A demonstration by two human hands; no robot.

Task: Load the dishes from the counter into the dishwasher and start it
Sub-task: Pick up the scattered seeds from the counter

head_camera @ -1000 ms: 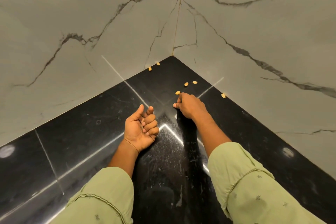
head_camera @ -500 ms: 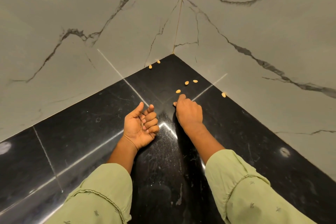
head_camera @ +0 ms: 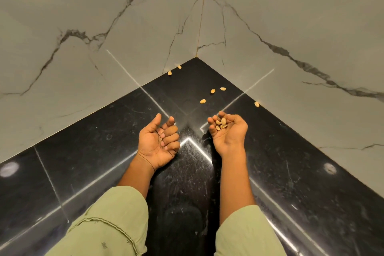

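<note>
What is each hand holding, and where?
The right hand cups several seeds on its curled fingers, palm up. The left hand is palm up with fingers curled; whether it holds anything cannot be told.

I counted six loose seeds on the counter: two by the left wall, three nearer the middle, one against the right wall. My right hand held about five cupped seeds; any in my left hand I couldn't count.

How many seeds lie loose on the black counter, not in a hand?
6 seeds. Two by the left wall; three on open counter; one against the right wall. More sit in the right hand; the curled left hand may hide some.
</note>
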